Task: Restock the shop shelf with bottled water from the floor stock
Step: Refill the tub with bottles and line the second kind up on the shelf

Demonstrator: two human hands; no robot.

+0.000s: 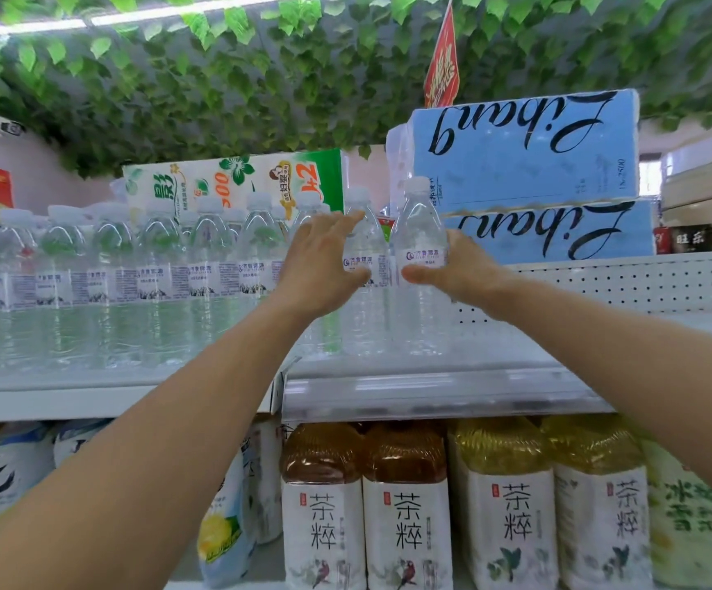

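Note:
Two clear water bottles with white caps stand upright at the right end of the upper shelf [430,393]. My left hand [320,261] lies with straight fingers against the left side of the left bottle [367,249], thumb spread below its label. My right hand [456,270] holds the right bottle [420,244], with the thumb across the front under the label and the fingers hidden behind it. A long row of the same water bottles [132,283] fills the shelf to the left.
Blue tissue packs [528,155] are stacked behind and to the right of the two bottles. A green and white tissue pack [235,176] stands behind the row. Large tea bottles [405,504] fill the shelf below. Leafy vines [260,78] hang overhead.

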